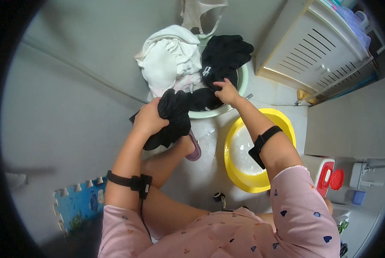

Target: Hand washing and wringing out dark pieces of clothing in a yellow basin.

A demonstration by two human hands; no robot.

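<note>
My left hand [150, 116] grips a bunched black garment [174, 119] in front of a pale green basin [245, 77]. Over the basin's right part, my right hand [226, 92] has its fingers spread at a black garment [223, 54] with a small white mark; whether they touch the cloth is hard to tell. More black cloth [205, 99] lies at the basin's near side. White garments [173, 61] are heaped high on the left part of the basin. A yellow basin [228, 167] with whitish, foamy water stands on the floor below my right forearm.
A white slatted cabinet [312, 54] stands at the upper right. A beige garment [203, 13] hangs beyond the green basin. A blue foam mat [79, 206] is at the lower left. My foot in a purple slipper [195, 150] rests on the wet tiled floor [208, 138].
</note>
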